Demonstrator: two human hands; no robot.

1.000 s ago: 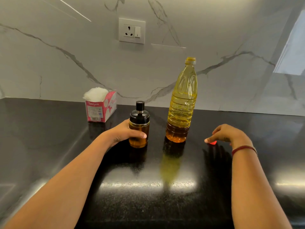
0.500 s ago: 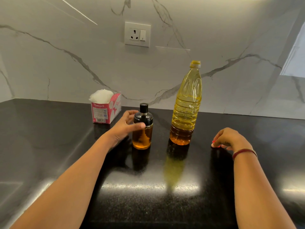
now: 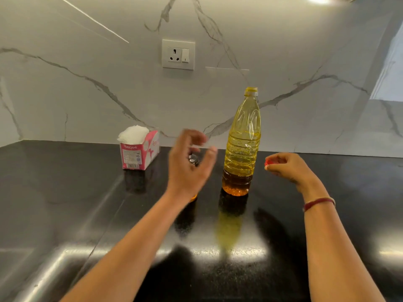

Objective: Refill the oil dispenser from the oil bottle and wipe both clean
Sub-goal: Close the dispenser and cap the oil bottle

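Bottle [image 3: 242, 149] uncapped, my right grip [image 3: 287, 166] pinches a red cap [image 3: 268, 162] right of it, my left grip [image 3: 187, 168] hovers loose and empty over the dispenser [image 3: 193, 160] left of it, so I judge opening the dispenser comes next.

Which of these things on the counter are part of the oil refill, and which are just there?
For the job: oil bottle, oil dispenser behind the left hand, red cap in the right hand, tissue box for wiping.
Just there: wall socket, bracelet.

tissue box [image 3: 139, 150] left, oil bottle [image 3: 242, 144] right, on counter [image 3: 65, 203]
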